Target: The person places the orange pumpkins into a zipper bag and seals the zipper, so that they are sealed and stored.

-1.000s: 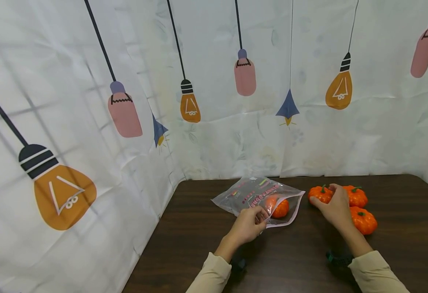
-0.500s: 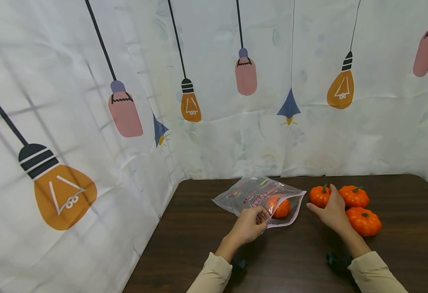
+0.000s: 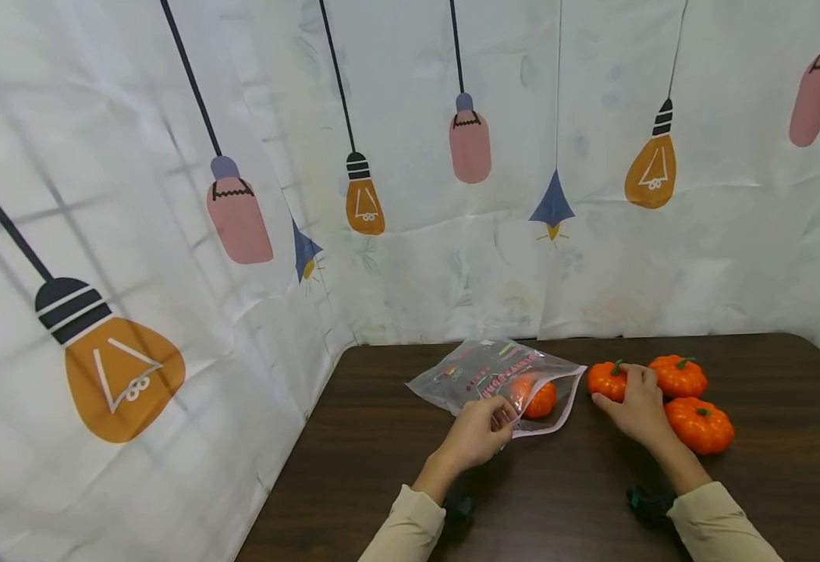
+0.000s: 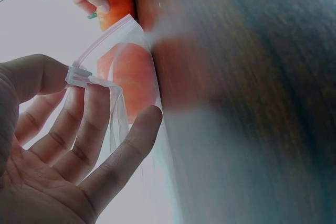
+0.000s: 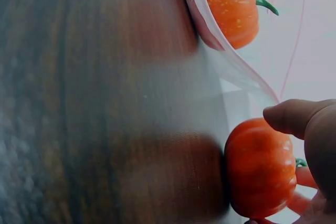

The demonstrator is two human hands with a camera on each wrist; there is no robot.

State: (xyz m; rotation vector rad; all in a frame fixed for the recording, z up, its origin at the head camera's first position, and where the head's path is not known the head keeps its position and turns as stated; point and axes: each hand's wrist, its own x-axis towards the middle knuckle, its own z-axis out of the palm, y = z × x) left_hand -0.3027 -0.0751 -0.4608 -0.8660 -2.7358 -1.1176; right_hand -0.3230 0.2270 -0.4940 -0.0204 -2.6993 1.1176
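A clear zip bag [image 3: 445,378] with pink edging and red print lies on the table, its mouth facing right. Inside it sits an orange pumpkin [image 3: 541,400] with a green stem. My left hand [image 3: 476,433] holds the bag's mouth, thumb and fingers pinching a white slider [image 4: 79,75] in the left wrist view. Just right of the bag, my right hand [image 3: 640,406] grips another small pumpkin [image 3: 605,381]. The right wrist view shows the thumb on this pumpkin's [image 5: 260,169] near side and fingers behind its stem; it stands on the table, outside the bag.
Right of my right hand stand a rear pumpkin [image 3: 679,378] and a front pumpkin [image 3: 701,425], close together. The dark wooden table [image 3: 543,499] ends at a white curtain [image 3: 438,289] printed with hanging lamps, at the back and left.
My right hand loosened from the pumpkin half a second ago and now grips it again, slightly farther left. The front pumpkin has shifted right. The left hand and bag stay nearly still.
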